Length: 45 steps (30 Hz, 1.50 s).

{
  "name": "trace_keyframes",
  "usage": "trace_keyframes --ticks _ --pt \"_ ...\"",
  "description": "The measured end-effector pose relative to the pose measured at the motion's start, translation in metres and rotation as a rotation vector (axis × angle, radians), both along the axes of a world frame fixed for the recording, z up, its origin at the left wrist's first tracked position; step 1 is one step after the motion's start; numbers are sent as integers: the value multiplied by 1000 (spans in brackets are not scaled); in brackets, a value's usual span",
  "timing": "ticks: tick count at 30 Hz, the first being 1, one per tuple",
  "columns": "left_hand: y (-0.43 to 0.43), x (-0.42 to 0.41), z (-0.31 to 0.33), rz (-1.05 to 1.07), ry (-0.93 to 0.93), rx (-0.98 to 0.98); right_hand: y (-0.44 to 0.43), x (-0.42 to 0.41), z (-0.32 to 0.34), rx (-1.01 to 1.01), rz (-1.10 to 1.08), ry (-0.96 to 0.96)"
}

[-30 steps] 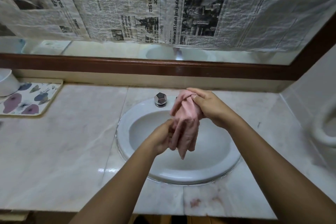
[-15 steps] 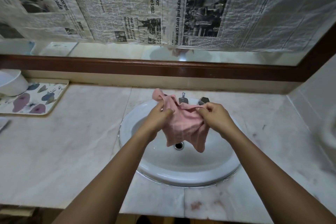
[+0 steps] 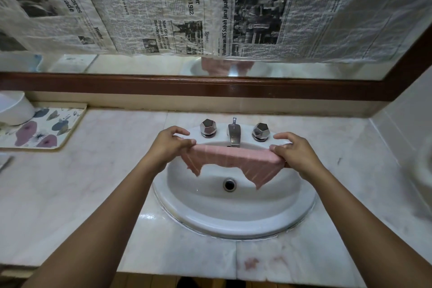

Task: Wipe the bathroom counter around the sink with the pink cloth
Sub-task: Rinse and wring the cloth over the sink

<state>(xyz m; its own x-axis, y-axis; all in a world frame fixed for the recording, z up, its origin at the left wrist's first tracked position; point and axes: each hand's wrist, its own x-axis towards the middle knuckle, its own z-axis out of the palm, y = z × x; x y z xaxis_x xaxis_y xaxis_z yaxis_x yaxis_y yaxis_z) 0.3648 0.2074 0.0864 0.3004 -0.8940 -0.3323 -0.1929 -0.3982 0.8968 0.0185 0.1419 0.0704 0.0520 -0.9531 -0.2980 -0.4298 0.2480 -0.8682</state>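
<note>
Since bunching it, I've spread the cloth (image 3: 231,156) taut over the sink (image 3: 233,222); left hand (image 3: 168,145) and right hand (image 3: 295,154) pinch its ends, long axis left-right.

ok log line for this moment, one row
left hand: grips cloth | right hand: grips cloth | cloth: stretched over sink | counter: not touched by cloth

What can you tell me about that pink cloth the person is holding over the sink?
The pink cloth looks like soft woven fabric with faint paler stripes. It is stretched out flat and wide, folded along its top edge, with two loose corners hanging down in points. The left hand pinches one end and the right hand the other. It hangs in the air over the white sink, just in front of the tap, touching only the hands.
</note>
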Motion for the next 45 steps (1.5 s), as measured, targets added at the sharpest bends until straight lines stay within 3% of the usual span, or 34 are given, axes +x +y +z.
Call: trace_keyframes --ticks 5,10,13,17,22,26,28,30,32,34,36,38,40,42,45 --pt "2 -2 7 -189 -144 6 -5 -3 11 -57 224 108" --pt "0 -13 9 -339 -590 -13 -6 13 18 -166 664 693" --pt "-1 -12 3 -340 -738 -51 -7 17 19 -218 702 806" --pt "3 4 4 -433 -750 -69 -16 -1 21 -212 632 663" --pt "8 17 17 -306 -321 32 -13 -12 26 -18 378 29" --pt "7 -21 28 -143 -164 -37 -1 15 27 -47 153 -148" --pt "8 -51 32 -162 -54 -48 9 35 30 -24 178 -210" --pt "9 -80 36 -221 59 -38 21 55 31 -53 331 -195" --pt "10 -102 42 -273 82 -32 29 73 28 -159 443 18" --pt "11 -109 47 -280 -107 -78 30 81 27 -236 391 198" --pt "5 -99 47 -224 -400 -219 28 79 31 -235 380 199" --pt "-1 -79 37 -384 -607 -271 26 72 40 -218 473 155" --pt "-7 -66 30 -625 -728 -173 22 65 50 -210 546 123" --pt "-6 -64 29 -731 -675 -79 15 60 54 -242 514 188" --pt "-3 -74 24 -478 -435 -61 12 56 50 -284 366 256"
